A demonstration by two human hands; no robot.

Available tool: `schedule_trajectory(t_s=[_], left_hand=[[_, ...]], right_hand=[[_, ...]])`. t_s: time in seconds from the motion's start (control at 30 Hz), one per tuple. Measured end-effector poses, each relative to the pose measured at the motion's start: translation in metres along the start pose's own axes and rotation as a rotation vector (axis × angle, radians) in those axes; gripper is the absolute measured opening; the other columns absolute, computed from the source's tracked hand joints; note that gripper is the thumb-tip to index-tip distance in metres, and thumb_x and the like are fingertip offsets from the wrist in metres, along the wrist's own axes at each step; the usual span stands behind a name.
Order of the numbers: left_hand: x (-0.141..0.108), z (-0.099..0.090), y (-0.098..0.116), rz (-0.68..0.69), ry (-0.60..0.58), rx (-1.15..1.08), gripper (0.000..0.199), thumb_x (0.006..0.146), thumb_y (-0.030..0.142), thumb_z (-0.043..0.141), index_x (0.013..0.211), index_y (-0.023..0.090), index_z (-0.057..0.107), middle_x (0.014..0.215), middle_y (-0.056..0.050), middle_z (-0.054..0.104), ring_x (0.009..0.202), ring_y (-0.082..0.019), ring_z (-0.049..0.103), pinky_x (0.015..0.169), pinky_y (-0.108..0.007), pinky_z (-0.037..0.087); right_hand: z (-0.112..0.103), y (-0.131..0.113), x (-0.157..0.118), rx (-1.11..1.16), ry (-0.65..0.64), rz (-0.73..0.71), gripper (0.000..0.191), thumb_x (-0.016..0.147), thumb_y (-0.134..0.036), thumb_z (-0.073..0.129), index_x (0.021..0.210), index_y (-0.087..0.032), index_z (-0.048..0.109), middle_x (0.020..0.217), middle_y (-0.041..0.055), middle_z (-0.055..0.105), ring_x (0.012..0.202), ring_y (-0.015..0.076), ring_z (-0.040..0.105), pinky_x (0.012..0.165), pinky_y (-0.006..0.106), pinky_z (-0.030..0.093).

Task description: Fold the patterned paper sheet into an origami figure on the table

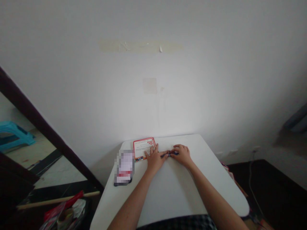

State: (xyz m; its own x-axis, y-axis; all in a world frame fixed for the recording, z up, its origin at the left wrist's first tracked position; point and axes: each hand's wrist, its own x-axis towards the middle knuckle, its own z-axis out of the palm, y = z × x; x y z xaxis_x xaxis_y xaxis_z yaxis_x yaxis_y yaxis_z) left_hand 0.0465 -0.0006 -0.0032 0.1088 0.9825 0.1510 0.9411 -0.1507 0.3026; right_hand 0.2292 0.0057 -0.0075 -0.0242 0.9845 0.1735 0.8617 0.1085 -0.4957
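Note:
Side by side on the white table (172,188), both hands meet at a small dark blue object (169,154) whose kind I cannot make out. My right hand (183,156) bends its fingers down around the object's right part, partly hiding it. My left hand (155,159) lies with fingers spread, the fingertips on or beside a white card with a red border (143,145). Its thumb side reaches right and touches the dark object's left end. Printed text covers the card, and a colourful strip (139,158) shows along its lower edge.
Left of the card lies a phone-shaped item (124,167), blurred by pixels. The table's far edge meets a white wall (153,108). At lower left stand a bin with rubbish (69,214) and a wooden stick (59,200); a blue stool (16,135) shows in a dark-framed mirror or opening.

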Motion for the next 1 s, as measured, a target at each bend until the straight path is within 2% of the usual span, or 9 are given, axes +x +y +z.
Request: schedule_trajectory(t_s=[0.23,0.43,0.73,1.0], left_hand=[[0.004,0.003,0.002,-0.002,0.018,-0.004,0.035,0.082,0.061,0.055,0.112,0.048,0.067,0.155,0.002,0.035,0.141,-0.039,0.027,0.106,-0.076,0.012],[0.003,-0.004,0.006,0.013,0.006,0.013,0.032,0.082,0.057,0.059,0.11,0.047,0.069,0.156,0.003,0.034,0.142,-0.038,0.025,0.107,-0.075,0.011],[0.004,-0.004,0.006,0.0,0.007,-0.002,0.031,0.08,0.056,0.062,0.11,0.051,0.067,0.153,0.004,0.038,0.142,-0.038,0.022,0.103,-0.079,0.012],[0.006,0.002,-0.005,0.013,-0.049,0.013,0.031,0.085,0.05,0.056,0.115,0.05,0.064,0.157,0.003,0.031,0.143,-0.039,0.021,0.103,-0.078,0.014]], right_hand=[[-0.001,-0.005,-0.001,-0.022,0.024,0.015,0.017,0.077,-0.048,0.07,0.091,-0.039,0.073,0.122,-0.0025,0.058,0.122,0.0219,0.044,0.108,0.044,0.024],[-0.005,-0.008,-0.001,-0.026,0.012,0.022,0.019,0.077,-0.05,0.069,0.091,-0.039,0.074,0.12,-0.0013,0.058,0.12,0.023,0.045,0.107,0.045,0.025],[-0.002,-0.008,0.002,0.013,-0.013,0.043,0.018,0.072,-0.045,0.074,0.088,-0.038,0.073,0.121,-0.0014,0.058,0.122,0.0256,0.042,0.111,0.054,0.015],[0.0,-0.001,0.005,0.012,-0.044,0.05,0.017,0.074,-0.038,0.071,0.091,-0.039,0.073,0.123,-0.0037,0.058,0.123,0.0228,0.043,0.111,0.047,0.019]])
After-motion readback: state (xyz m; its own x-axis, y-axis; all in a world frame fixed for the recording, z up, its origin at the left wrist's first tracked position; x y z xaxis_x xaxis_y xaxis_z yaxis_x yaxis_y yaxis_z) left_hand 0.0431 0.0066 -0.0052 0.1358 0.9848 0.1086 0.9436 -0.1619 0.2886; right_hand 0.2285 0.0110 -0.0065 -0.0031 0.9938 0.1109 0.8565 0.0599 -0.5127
